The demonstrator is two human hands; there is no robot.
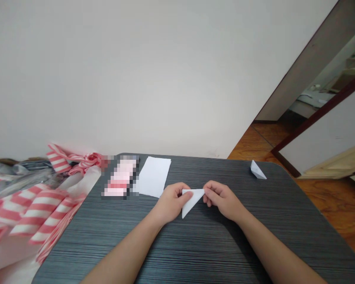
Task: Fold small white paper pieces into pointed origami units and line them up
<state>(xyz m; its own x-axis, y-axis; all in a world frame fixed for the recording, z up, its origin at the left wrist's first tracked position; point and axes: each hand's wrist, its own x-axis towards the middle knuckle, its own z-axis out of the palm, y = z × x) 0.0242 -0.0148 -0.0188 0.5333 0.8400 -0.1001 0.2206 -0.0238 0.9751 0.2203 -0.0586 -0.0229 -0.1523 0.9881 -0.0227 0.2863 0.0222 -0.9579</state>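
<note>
Between my two hands is a small piece of white paper folded into a triangle (193, 200), one point of it hanging downward. My left hand (173, 201) pinches its left side, thumb on top. At the right corner, the thumb and fingertips of my right hand (220, 198) close on the paper. Both hands are just above the dark table. Beyond my left hand lie white paper sheets (154, 175), apparently stacked. A folded white paper boat (257, 170) rests near the table's far right corner.
The dark wood-grained table (171, 256) meets a pale wall (171, 79) at its far edge. A pixelated pink and white object (121, 176) lies left of the sheets. Red-and-white striped cloth (44, 213) is heaped beside the table on the left. Wooden floor (340, 209) shows at right.
</note>
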